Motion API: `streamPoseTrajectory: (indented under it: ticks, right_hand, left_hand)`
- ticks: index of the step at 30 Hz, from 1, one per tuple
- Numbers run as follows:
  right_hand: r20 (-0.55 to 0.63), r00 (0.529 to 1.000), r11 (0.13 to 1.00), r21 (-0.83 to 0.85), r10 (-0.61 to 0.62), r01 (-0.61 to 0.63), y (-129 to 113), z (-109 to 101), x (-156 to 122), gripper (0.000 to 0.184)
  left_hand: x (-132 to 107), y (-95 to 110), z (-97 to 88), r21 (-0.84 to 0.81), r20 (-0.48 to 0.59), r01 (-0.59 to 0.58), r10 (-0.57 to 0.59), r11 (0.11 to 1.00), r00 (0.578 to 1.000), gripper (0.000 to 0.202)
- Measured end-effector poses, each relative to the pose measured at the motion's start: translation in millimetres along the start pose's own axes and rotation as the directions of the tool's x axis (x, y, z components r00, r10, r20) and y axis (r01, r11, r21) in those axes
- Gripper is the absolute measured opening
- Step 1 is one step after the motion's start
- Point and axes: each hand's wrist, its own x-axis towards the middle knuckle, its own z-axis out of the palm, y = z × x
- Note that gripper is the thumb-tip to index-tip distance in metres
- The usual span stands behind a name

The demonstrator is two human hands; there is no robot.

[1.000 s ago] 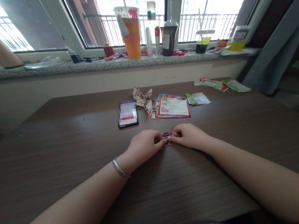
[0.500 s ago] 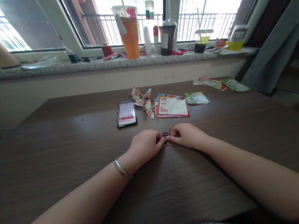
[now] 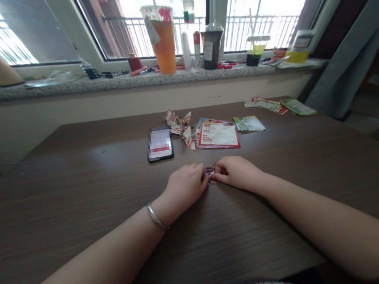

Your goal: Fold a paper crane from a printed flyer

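A small piece of patterned paper [image 3: 210,171], dark with pinkish print, lies on the brown table [image 3: 76,192] between my two hands. My left hand [image 3: 189,183], with a silver bangle at the wrist, has its fingers closed at the paper's left edge. Opposite it, my right hand [image 3: 237,171] pinches the right side between thumb and forefinger. Much of the paper is hidden by my fingers, so its folds do not show. Beyond my hands are folded striped paper shapes [image 3: 180,125] and a stack of printed paper sheets [image 3: 217,134] with a red border.
A phone [image 3: 159,143] lies beyond my left hand. Green and white packets [image 3: 249,124] and more packets [image 3: 298,107] rest at the back right. On the window sill stand a large orange drink cup [image 3: 164,43], a dark drink cup [image 3: 213,47] and several bottles.
My left hand has turned slightly, its thumb drawing back and its fingers now closer together over the paper's left edge. My right hand stays almost where it was.
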Motion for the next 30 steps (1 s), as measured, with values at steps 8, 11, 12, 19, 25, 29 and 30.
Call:
streamPoseTrajectory:
  ticks: [8, 11, 12, 19, 25, 29, 30]
  right_hand:
    - [-0.016, 0.998, 0.998, -0.001, -0.062, 0.062, 3, 1, -3, 0.022]
    - [-0.026, 0.998, 0.998, 0.003, -0.062, 0.062, 4, 1, -5, 0.020]
    - [-0.026, 0.998, 0.998, 0.009, -0.057, 0.057, 4, 1, -5, 0.020]
    - [-0.014, 1.000, 1.000, -0.001, -0.015, 0.015, 3, 1, -4, 0.019]
    - [-0.024, 0.999, 0.997, -0.070, -0.031, 0.029, -1, 1, -2, 0.014]
    - [-0.017, 0.999, 0.996, -0.074, -0.043, 0.041, -1, 1, -2, 0.014]
    - [-0.018, 0.999, 0.996, -0.074, -0.044, 0.043, 0, 2, -2, 0.014]
  left_hand:
    - [-1, -11, 1.2, -0.045, -0.007, -0.070, 0.070, 0.997, 0.998, 0.024]
    - [-2, -14, 2.7, -0.058, -0.009, -0.071, 0.070, 0.996, 0.997, 0.024]
    - [-2, -15, 3.4, -0.060, -0.012, -0.063, 0.063, 0.996, 0.998, 0.024]
    - [-1, -12, 3.7, -0.053, 0.008, -0.033, 0.034, 0.998, 0.999, 0.022]
    - [0, -10, 1.4, -0.054, 0.023, -0.024, 0.025, 0.998, 0.999, 0.020]
    - [2, -14, 0.8, -0.080, 0.053, -0.037, 0.042, 0.996, 0.998, 0.021]
    - [2, -16, 0.5, -0.096, 0.068, -0.041, 0.048, 0.995, 0.997, 0.021]
